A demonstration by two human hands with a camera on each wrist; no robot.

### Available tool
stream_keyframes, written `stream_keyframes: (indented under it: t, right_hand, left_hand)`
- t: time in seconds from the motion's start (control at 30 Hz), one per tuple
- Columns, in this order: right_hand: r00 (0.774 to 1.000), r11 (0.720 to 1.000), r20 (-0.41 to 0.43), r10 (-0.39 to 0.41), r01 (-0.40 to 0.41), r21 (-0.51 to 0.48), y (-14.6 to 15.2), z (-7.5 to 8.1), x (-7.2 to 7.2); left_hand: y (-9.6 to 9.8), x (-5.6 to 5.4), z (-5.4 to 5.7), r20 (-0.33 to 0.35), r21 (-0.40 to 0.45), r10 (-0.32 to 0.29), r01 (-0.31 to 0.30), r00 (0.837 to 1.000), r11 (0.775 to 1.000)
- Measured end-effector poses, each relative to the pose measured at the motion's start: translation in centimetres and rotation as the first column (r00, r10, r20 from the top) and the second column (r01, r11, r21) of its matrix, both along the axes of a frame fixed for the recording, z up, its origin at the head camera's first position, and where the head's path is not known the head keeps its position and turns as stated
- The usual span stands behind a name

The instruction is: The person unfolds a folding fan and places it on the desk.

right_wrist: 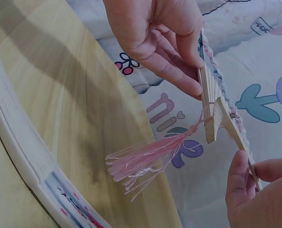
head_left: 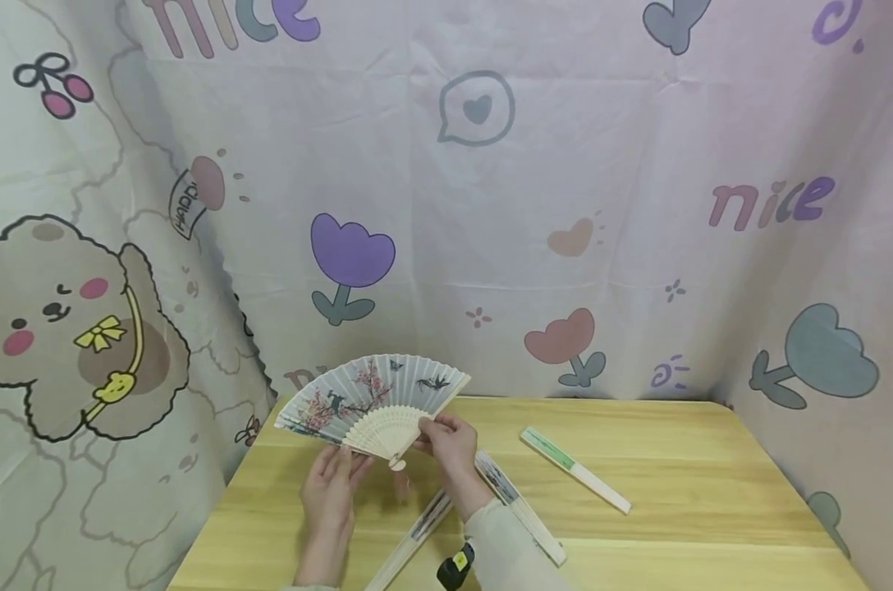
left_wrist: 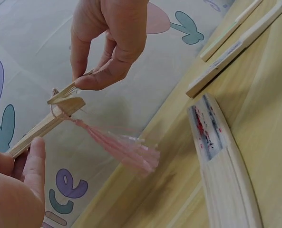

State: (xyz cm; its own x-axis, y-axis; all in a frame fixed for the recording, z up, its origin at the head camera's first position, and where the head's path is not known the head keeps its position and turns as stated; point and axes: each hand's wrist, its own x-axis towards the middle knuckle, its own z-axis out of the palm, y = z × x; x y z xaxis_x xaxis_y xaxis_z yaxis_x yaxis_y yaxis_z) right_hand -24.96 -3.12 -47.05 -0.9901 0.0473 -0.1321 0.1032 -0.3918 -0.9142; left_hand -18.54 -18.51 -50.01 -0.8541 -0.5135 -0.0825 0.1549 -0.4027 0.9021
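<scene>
A folding fan [head_left: 376, 398] with pink blossoms, birds and pale ribs is spread wide above the table. My left hand [head_left: 330, 486] pinches its left outer rib near the lower edge. On the other side, my right hand [head_left: 450, 447] grips the right outer rib between thumb and fingers. From the fan's pivot hangs a pink tassel [right_wrist: 148, 156], also visible as a tassel [left_wrist: 124, 147] in the left wrist view. Beneath the hands lie two closed fans, one folded fan [head_left: 516, 505] right of the right forearm and another folded fan [head_left: 417, 533] between the forearms.
A closed fan with a green panel [head_left: 575, 469] lies farther right on the wooden table [head_left: 683, 476]. Printed cloth [head_left: 476, 189] hangs behind and along both sides of the table. A black and yellow object [head_left: 455, 566] is at the right sleeve.
</scene>
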Motion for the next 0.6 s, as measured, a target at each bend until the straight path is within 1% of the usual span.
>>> stream_keyframes:
  t: [0.1, 0.33, 0.47, 0.6]
  right_hand:
    - [1.0, 1.0, 0.01, -0.014, 0.014, -0.015, -0.1, -0.3, -0.1]
    - [0.999, 0.999, 0.045, -0.018, 0.02, -0.027, -0.4, -1.1, 0.0]
    - [0.998, 0.999, 0.058, -0.025, 0.027, -0.034, -0.6, -1.1, 0.1]
    - [0.998, 0.999, 0.062, -0.019, 0.021, -0.041, -0.6, -1.1, 0.0]
  left_hand:
    - [0.1, 0.1, -0.2, -0.008, 0.02, 0.017, -0.017, 1.0, 1.0]
    - [0.6, 0.4, -0.7, -0.02, 0.075, 0.078, -0.076, 0.997, 0.994]
    - [0.5, 0.4, -1.0, -0.026, 0.065, 0.081, -0.079, 0.996, 0.995]
    - [0.5, 0.3, -1.1, -0.034, 0.061, 0.097, -0.095, 0.995, 0.994]
